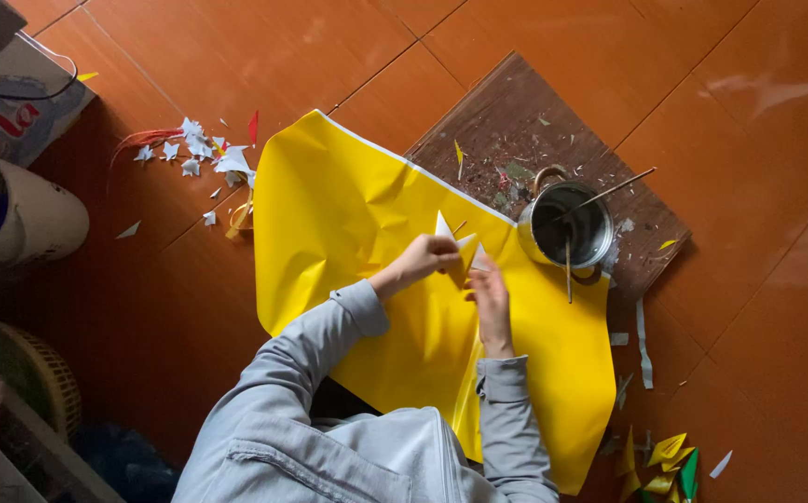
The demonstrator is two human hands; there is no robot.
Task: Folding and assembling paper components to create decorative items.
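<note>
Paper, thin and light, is what both hands work: the left hand (423, 259) and right hand (490, 296) pinch a small folded white-and-yellow piece (455, 250) between closed fingers, above the large yellow sheet (348, 214) spread beneath the grip. It likely creases easily and tears if pulled, so edges and corners look like the safest hold. Just beyond the grip stands a metal pot (570, 226) with sticks on a wooden board (506, 121). Fingertips hide the piece's exact shape.

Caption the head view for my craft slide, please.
Over a large yellow paper sheet, the left hand and right hand pinch a small folded paper piece beside a metal pot.
</note>
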